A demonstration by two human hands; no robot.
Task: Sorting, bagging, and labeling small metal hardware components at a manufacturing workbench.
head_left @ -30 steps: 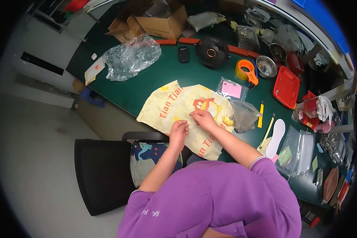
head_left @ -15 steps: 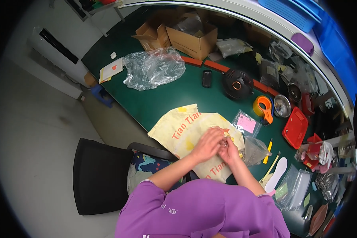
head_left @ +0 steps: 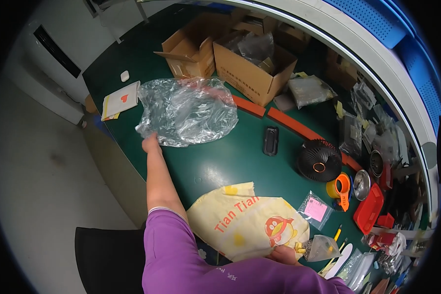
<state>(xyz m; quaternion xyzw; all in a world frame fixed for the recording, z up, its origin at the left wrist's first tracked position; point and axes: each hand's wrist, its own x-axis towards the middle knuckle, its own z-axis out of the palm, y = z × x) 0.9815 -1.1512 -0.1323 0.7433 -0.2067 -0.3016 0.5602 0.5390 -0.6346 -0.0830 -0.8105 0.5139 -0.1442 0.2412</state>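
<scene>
Clock centred on the yellow printed cloth (head_left: 250, 215), 12 pointing away from you.

Nearest: your right hand (head_left: 283, 255) is at 5, on the cloth's near edge, just below the penguin print. Fingers partly hidden, so can't tell if it's gripping or just resting. Cloth lies on the table (head_left: 210, 169) right in front of you.

At 4, touching or just beside the cloth, a clear pouch (head_left: 323, 248) with small dark pieces in it. At 3, a yellow cutter (head_left: 338, 232) and a flat clear packet (head_left: 314, 209) with a pink label. At 2, an orange tape dispenser (head_left: 343, 188).

Further out: black fan (head_left: 320, 159) between 1 and 2, small black case (head_left: 271, 141) near 12.

Your left arm is stretched to 10. Left hand (head_left: 151, 143) is at the near-left edge of the big clear plastic bag (head_left: 196, 115); can't tell whether it's pinching the film.

Beyond that, cardboard box (head_left: 252, 73) at 12.

Progress: cloth is spread, print up, one end uneven. Bag is reached but crumpled on the table, well apart from the cloth. I'd judge bag handling as early, with straightening and opening not done.
</scene>
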